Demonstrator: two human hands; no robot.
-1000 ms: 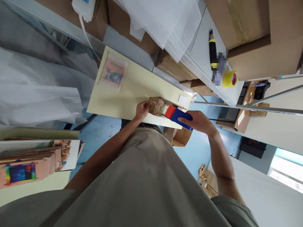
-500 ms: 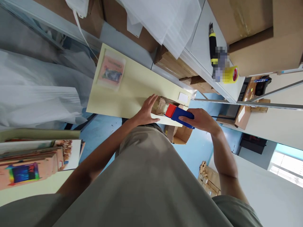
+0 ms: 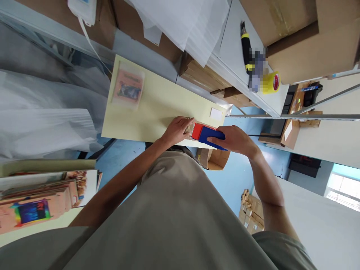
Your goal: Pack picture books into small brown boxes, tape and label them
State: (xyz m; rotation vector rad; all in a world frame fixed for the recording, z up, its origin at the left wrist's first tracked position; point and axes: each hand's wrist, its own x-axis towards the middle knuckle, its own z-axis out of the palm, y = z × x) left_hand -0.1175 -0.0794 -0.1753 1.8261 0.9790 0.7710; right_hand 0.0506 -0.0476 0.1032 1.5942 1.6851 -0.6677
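My right hand (image 3: 232, 139) is wrapped round the blue handle of a red and blue tape dispenser (image 3: 204, 132), which rests on a small brown cardboard box (image 3: 189, 128). My left hand (image 3: 177, 130) lies over that box with its fingers curled on top, hiding most of it. The box sits near the right end of a pale yellow board (image 3: 157, 105). A bagged pink card (image 3: 128, 85) lies at the board's far left end, and a small white label (image 3: 216, 113) sits near the right corner.
A yellow and black utility knife (image 3: 245, 47) and a roll of yellow tape (image 3: 271, 82) lie on the grey shelf (image 3: 233, 48) beyond. Large cardboard boxes (image 3: 303, 37) stand at top right, white foam sheets (image 3: 185, 22) at top centre. Printed boxes (image 3: 36, 202) are stacked at left.
My left hand went from pinching the box's left end to lying open against it, then closing over its top. The dispenser and my right hand slid left over the box.
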